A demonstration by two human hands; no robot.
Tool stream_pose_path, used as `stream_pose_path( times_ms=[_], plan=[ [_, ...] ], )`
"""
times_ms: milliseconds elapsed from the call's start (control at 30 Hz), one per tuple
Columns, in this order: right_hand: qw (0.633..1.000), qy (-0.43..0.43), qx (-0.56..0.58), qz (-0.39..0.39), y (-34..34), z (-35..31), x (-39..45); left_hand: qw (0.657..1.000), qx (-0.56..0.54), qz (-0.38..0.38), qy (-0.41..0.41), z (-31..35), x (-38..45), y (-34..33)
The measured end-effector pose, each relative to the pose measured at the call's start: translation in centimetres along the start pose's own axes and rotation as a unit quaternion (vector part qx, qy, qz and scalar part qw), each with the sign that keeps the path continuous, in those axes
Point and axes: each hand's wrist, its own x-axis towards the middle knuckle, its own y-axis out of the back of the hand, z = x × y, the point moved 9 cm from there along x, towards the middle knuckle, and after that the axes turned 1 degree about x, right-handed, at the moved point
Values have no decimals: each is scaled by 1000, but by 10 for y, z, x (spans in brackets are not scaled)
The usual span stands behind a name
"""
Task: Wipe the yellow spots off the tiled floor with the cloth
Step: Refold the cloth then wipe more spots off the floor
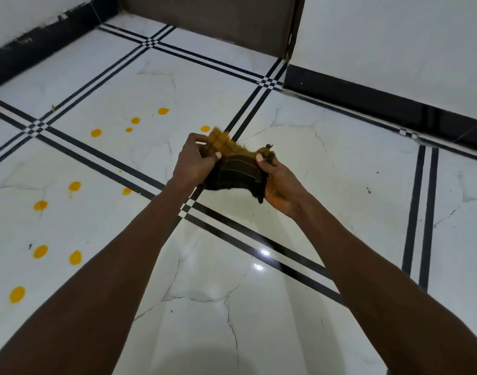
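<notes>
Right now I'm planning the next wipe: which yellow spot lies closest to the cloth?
The yellow spot just beyond the left hand, beside the cloth's yellow-stained corner. It sits alone by the black tile lines; every other spot lies farther left.

No legible text or labels.

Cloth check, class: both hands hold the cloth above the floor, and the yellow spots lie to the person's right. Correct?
Not quite. In the head view, both hands hold the cloth, but the yellow spots lie to the person's left.
</notes>
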Motion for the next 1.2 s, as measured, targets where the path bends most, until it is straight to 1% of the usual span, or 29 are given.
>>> stream_pose_path(
  times_ms=[67, 100, 133, 233, 300, 333, 433, 500, 600, 633, 733, 833, 933, 1033, 1100, 1133, 1167, 1200],
  plan=[
    [998, 9, -48, 25, -1, -2, 0, 992, 75, 80, -66, 2, -10, 10],
    [997, 14, -74, 32, -3, -3, 0, 986, 88, 97, -101, 5, -17, 8],
    [995, 17, -95, 34, -7, -3, -1, 984, 92, 92, -122, 7, -25, 0],
    [991, 17, -129, 20, -16, -3, -2, 987, 77, 16, -139, 1, -41, -35],
    [991, 15, -136, 9, -21, -2, -3, 985, 80, 10, -151, -4, -46, -47],
    [990, 17, -138, 7, -22, -2, -4, 986, 75, 17, -147, -6, -46, -48],
    [987, 21, -158, 1, -20, -2, -6, 994, 50, 31, -87, -17, -41, -44],
    [985, 25, -173, 4, -15, -1, -8, 997, 37, 8, -61, -22, -38, -46],
    [985, 21, -169, 16, -7, 1, -12, 999, -25, -10, -36, -29, -36, -48],
    [986, 18, -166, 15, -5, 2, -12, 999, -28, -11, -37, -30, -36, -48],
    [988, 9, -155, 13, -5, 6, -12, 998, 17, -5, -57, -27, -35, -52],
    [992, 12, -124, 34, -3, 9, -11, 996, 35, 13, -77, -22, -31, -48],
    [993, 20, -99, 61, 1, 8, -12, 995, 43, -9, -89, -17, -28, -48],
    [995, 19, -72, 71, 3, 5, -11, 997, 35, 8, -69, -14, -24, -39],
    [994, -2, -70, 83, 10, 7, -10, 998, 22, 18, -57, -12, -19, -31],
    [991, -25, -94, 95, 17, 9, -10, 998, 27, 10, -59, -9, -17, -29],
    [979, -48, -165, 106, 24, 9, -10, 997, 37, -2, -68, -3, -14, -27],
    [949, -69, -286, 110, 30, 6, -9, 995, 51, -17, -89, 5, -12, -25]
  ],
)
